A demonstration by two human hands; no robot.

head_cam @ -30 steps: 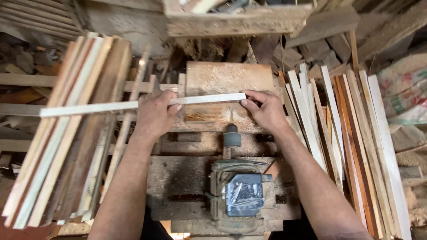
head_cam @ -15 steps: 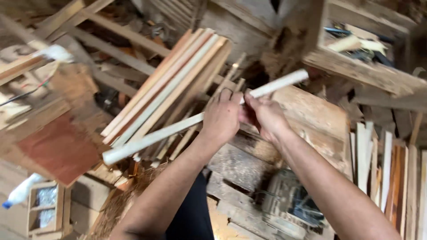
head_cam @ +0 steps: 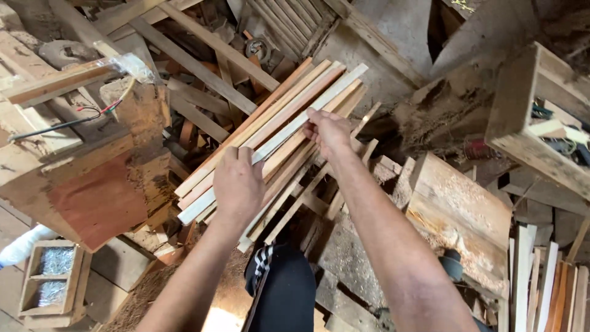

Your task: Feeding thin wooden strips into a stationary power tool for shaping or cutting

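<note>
A long pale wooden strip (head_cam: 279, 131) lies slanted on top of a stack of similar wooden strips (head_cam: 258, 123) in the middle of the head view. My left hand (head_cam: 238, 182) grips the strip near its lower left end. My right hand (head_cam: 329, 131) pinches it farther up toward the right. The strip rests along the top of the stack, lined up with the other strips. My knee in dark cloth (head_cam: 283, 289) shows below the hands.
A reddish wooden block with wires (head_cam: 104, 184) stands at the left. A wooden crate (head_cam: 541, 117) sits at the upper right. A worn plank (head_cam: 461, 215) and more upright strips (head_cam: 541, 289) lie at the right. A small wooden frame (head_cam: 52, 276) sits at the lower left.
My view has swung left. Both hands have carried the pale strip from the workbench over to the stack of strips and lowered it onto the stack.
</note>
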